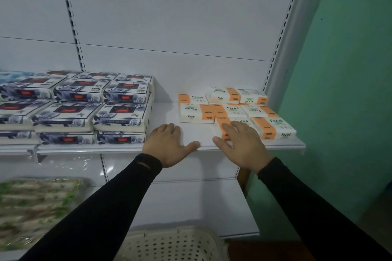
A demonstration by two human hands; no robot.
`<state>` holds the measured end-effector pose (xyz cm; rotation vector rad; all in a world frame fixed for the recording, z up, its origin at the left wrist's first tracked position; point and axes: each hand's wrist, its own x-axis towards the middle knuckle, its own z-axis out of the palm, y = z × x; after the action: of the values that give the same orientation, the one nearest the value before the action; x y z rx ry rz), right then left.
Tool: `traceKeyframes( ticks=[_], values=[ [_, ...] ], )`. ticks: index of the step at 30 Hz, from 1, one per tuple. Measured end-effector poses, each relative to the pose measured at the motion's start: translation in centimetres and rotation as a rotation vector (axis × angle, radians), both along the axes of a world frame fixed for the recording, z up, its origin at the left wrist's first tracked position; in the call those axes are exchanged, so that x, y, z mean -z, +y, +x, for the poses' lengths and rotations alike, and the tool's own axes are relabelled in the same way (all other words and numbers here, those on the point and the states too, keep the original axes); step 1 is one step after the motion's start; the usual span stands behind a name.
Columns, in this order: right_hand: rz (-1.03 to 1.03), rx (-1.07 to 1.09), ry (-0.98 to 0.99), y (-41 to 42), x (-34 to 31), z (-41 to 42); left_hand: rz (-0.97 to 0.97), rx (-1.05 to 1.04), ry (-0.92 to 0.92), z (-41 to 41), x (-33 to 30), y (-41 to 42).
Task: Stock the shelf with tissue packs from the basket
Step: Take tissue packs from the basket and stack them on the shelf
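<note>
Several orange-and-white tissue packs lie flat on the right part of the white shelf, some stacked at the back. My right hand lies with spread fingers on the front-left orange pack, partly covering it. My left hand rests palm down on the bare shelf between the two groups, thumb along the front edge, fingers bent at the knuckles. The cream perforated basket sits at the bottom of the view; the part in view shows no packs.
Stacks of dark blue-and-white tissue packs fill the shelf's left side. A lower shelf runs beneath, with green-patterned wrapped packs at its left. A green wall borders the right.
</note>
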<state>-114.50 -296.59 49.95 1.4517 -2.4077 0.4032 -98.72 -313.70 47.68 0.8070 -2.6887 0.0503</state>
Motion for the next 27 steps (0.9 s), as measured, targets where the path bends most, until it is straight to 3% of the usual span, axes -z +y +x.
traceKeyframes(
  ticks=[11, 18, 27],
  values=[
    [0.058, 0.008, -0.083, -0.4, -1.0, -0.7, 0.005, -0.007, -0.001, 0.0, -0.2, 0.0],
    [-0.172, -0.171, -0.062, 1.5, 1.3, 0.9, 0.079, -0.005, -0.024, 0.5, -0.9, 0.4],
    [-0.172, -0.283, -0.133, 3.8, 5.3, 4.8, 0.211, 0.270, 0.271, 5.9, 0.2, 3.9]
  ],
)
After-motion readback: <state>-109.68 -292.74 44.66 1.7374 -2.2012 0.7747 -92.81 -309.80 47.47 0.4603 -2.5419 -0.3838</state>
